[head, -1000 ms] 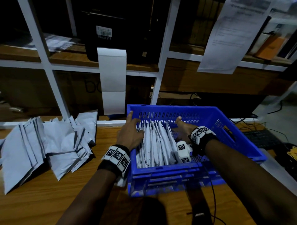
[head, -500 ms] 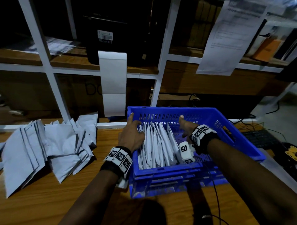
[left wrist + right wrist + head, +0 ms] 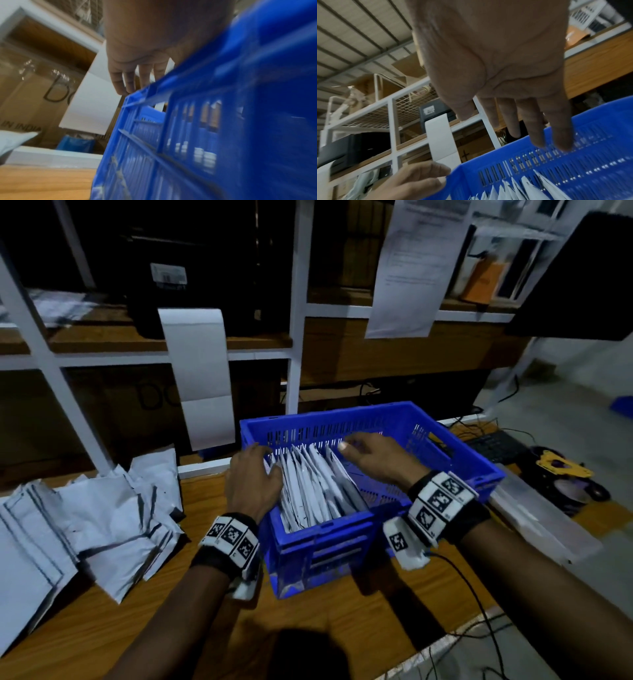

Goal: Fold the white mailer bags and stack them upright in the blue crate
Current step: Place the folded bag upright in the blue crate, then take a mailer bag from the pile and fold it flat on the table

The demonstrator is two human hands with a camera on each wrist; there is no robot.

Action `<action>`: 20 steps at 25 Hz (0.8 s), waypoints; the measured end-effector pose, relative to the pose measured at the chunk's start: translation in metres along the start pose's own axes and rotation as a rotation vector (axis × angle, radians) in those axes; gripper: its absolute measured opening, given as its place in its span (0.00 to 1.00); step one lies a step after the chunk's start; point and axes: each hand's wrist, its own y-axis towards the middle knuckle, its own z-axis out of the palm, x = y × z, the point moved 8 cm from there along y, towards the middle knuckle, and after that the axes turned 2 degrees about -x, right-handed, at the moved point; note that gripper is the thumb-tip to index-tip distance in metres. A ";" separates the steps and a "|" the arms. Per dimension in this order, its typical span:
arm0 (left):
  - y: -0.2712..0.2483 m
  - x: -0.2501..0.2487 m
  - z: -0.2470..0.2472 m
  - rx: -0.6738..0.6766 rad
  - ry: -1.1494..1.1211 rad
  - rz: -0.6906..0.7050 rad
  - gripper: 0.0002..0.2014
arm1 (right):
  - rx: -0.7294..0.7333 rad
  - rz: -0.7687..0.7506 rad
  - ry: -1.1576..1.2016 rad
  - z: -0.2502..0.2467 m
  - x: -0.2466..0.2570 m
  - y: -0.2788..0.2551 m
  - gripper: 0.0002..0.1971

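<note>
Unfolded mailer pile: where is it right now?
Head view: the unfolded mailer pile lies on the wooden table, left of the blue crate and the left hand.

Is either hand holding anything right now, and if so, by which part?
Nothing is held. The right hand hangs over the blue crate with straight fingers; the left hand lies open against the leftmost upright mailer bags, gripping none.

Head view dim, upper shelving nearly black; dark shadow on wooden table (image 3: 102, 628) near bottom edge. Straight lines bow toward frame edges. Left wrist view heavily motion-blurred on blue crate (image 3: 223, 121); right wrist view brighter, mildly smeared.
</note>
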 end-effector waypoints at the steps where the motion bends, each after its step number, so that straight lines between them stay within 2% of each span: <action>1: -0.010 -0.003 -0.004 0.001 -0.011 0.033 0.15 | -0.078 -0.047 0.018 -0.003 0.001 -0.014 0.26; 4: -0.055 -0.009 -0.018 0.014 -0.106 0.065 0.17 | -0.291 -0.169 0.078 -0.007 0.005 -0.066 0.20; 7: -0.113 -0.008 -0.035 0.040 -0.209 0.050 0.19 | -0.350 -0.267 0.163 0.007 0.015 -0.117 0.19; 13: -0.212 -0.013 -0.099 -0.022 -0.233 0.014 0.21 | -0.307 -0.333 0.378 0.059 0.047 -0.180 0.19; 15: -0.238 0.004 -0.121 -0.039 -0.164 0.004 0.21 | -0.285 -0.344 0.412 0.087 0.059 -0.193 0.18; 20: -0.298 0.078 -0.181 -0.088 -0.034 -0.157 0.22 | -0.125 -0.285 0.436 0.166 0.092 -0.217 0.19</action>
